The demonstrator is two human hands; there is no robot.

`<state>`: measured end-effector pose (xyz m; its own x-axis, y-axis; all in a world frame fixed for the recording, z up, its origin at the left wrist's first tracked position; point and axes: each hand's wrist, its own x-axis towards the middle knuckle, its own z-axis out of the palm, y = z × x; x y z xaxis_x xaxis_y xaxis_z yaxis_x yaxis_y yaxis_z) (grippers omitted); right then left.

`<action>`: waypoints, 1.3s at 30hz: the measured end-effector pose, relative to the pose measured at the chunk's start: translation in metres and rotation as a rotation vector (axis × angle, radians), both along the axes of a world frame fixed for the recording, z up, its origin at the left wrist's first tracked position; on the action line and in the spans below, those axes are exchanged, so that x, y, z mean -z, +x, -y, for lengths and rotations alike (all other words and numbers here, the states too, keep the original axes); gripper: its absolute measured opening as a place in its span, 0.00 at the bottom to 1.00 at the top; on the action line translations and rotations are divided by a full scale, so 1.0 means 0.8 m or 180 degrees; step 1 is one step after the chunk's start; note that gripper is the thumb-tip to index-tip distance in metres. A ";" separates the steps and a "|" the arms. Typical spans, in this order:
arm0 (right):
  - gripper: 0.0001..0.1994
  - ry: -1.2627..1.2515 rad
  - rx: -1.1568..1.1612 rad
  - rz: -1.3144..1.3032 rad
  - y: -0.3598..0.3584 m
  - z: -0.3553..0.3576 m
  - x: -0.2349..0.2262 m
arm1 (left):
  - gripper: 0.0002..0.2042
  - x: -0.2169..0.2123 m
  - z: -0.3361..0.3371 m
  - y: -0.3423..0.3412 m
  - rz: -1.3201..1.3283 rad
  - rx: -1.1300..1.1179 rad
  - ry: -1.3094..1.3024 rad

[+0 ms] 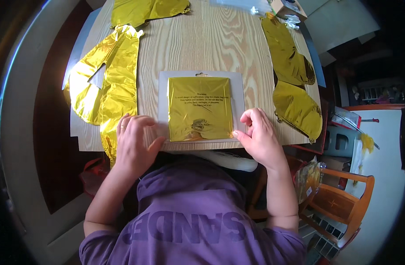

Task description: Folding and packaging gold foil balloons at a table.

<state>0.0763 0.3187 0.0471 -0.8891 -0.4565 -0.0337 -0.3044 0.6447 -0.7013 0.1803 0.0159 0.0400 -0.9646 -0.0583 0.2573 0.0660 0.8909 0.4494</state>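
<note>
In front of me at the table's near edge lies a flat, square packet of folded gold foil [200,115], with dark print on its face. It rests on a pale backing card [163,86] with a hang hole at the top. My left hand [135,143] is beside the packet's lower left corner, fingers bent and thumb apart, holding nothing. At the lower right, my right hand [260,140] has its thumb tip by the packet's corner. Its curled index finger is apart from the thumb, with nothing seen between them.
An uninflated gold foil balloon [118,70] spreads along the table's left side and hangs over the near edge. More gold foil [145,11] lies at the far left, and another foil balloon [293,79] on the right. A small box [290,8] stands far right; a wooden chair [339,198] is beside me.
</note>
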 end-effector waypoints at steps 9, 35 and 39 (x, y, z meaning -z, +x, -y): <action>0.14 0.0209 -0.0176 0.0476 -0.025 0.003 -0.014 | 0.30 0.010 -0.045 -0.019 0.0170 0.2026 -0.1120; 0.23 0.0440 -0.0563 -0.1733 0.013 0.029 0.033 | 0.25 0.164 0.107 0.160 0.1339 0.0443 0.0268; 0.22 0.0411 -0.0593 -0.1746 0.010 0.022 0.029 | 0.28 0.176 0.250 0.231 0.1537 -0.3314 0.3412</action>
